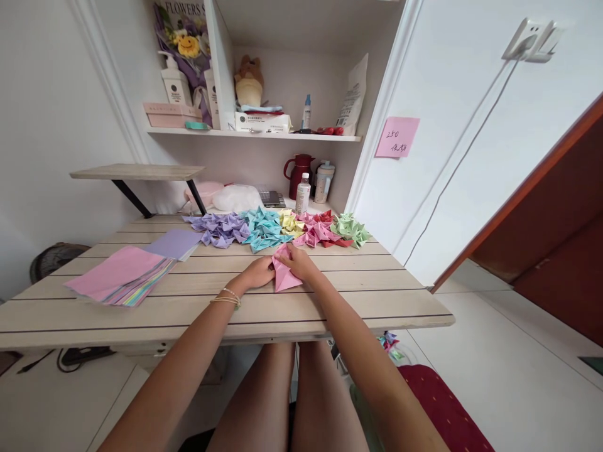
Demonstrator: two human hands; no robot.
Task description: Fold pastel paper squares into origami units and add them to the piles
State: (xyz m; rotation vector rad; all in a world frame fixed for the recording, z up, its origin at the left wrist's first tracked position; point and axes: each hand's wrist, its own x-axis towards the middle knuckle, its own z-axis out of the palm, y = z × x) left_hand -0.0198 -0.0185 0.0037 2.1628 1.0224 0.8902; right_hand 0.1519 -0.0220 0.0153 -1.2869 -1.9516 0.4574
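A partly folded sheet of pink origami paper [285, 277] lies on the wooden table, its pointed end towards me. My left hand [259, 272] grips its left edge, fingers curled. From the other side my right hand [301, 262] pinches the upper part of the sheet; its fingertips partly cover the folds. Just beyond both hands is a row of folded paper pieces: purple ones [223, 230], blue ones [264, 229], yellow ones [291, 223], pink ones [315, 231] and green ones [351, 230], with some red among them.
A fanned stack of coloured paper [117, 273] and purple sheets [174, 243] lie on the left of the table [377, 301]. Behind the row stand a plastic bottle [303, 194], a dark red jug [298, 177] and a tumbler [324, 182]. A small raised shelf [136, 171] stands back left.
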